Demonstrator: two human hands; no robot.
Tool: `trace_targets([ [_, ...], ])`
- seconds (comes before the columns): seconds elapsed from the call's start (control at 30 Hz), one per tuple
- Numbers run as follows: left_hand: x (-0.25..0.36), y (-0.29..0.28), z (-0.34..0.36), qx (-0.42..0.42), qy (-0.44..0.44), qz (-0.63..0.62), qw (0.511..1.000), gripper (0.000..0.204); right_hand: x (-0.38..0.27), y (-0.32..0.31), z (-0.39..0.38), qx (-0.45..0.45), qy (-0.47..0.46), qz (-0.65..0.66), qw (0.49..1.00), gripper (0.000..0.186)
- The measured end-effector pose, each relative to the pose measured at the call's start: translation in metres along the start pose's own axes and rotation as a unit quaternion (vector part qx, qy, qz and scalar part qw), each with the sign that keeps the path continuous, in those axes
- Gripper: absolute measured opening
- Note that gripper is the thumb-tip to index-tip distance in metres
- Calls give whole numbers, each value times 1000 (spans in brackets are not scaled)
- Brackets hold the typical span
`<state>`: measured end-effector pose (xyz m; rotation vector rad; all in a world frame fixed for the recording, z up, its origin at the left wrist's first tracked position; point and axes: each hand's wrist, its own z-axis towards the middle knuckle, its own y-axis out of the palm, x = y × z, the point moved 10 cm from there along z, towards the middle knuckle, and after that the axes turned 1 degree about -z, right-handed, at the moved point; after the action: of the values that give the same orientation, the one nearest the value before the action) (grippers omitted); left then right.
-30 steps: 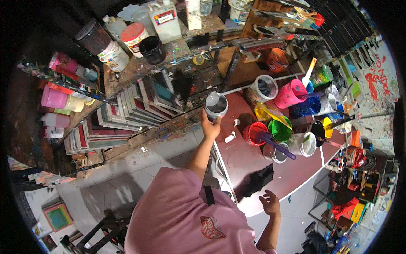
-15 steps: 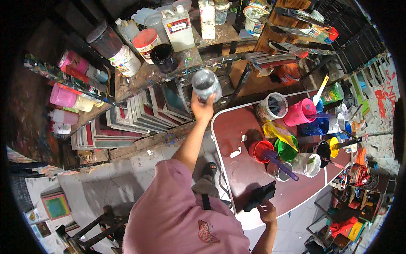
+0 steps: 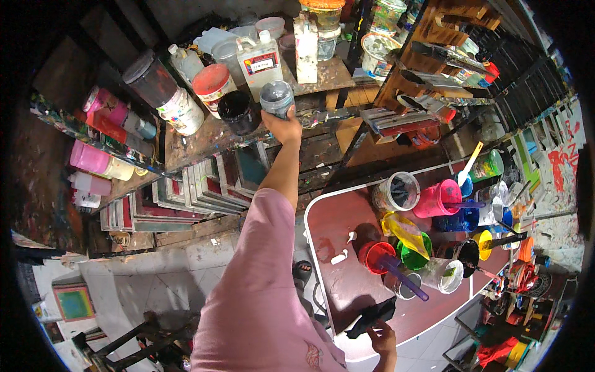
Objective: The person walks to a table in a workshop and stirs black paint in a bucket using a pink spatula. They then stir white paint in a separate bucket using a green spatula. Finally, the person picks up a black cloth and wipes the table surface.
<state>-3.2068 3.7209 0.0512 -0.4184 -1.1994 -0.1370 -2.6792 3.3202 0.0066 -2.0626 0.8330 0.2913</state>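
Note:
My left hand point(image 3: 284, 126) is stretched out to the shelf, its fingers closed around a clear plastic jar point(image 3: 276, 101) with grey smears and an open top. The jar is in front of a white jug point(image 3: 261, 67) and beside a black-stained tub point(image 3: 239, 113). Whether its base touches the shelf is hidden by my hand. Low at the right, my right hand point(image 3: 383, 338) pinches a black cloth point(image 3: 372, 317) over the near left corner of the red-brown table point(image 3: 334, 232).
Paint pots cover the table's right part, among them a red pot point(image 3: 376, 257) with a purple spatula point(image 3: 406, 280) and a pink pot point(image 3: 437, 198). The wooden shelf point(image 3: 192, 146) carries a red-lidded tub point(image 3: 212, 84). Framed screens point(image 3: 204, 189) lean below it.
My left hand has carried the jar forward and slightly left, from beyond the table to the shelf beside the jug. My right hand still holds the cloth, slightly lower in view.

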Motion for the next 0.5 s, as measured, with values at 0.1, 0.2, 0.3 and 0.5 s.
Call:
trace_targets([
  [0.1,-3,9,3,-17,8,-12,1000,90,6,-4,-4,8,10,1,1000,44],
  [0.2,-7,12,3,-27,-22,-3,999,98,2,-9,-9,25,-2,24,999,44],
  [0.3,9,3,-4,-36,-72,18,997,105,11,-9,-14,19,52,13,998,43],
  [0.5,41,-37,-95,-120,-12,-57,991,60,9,-16,-23,49,20,13,999,42],
])
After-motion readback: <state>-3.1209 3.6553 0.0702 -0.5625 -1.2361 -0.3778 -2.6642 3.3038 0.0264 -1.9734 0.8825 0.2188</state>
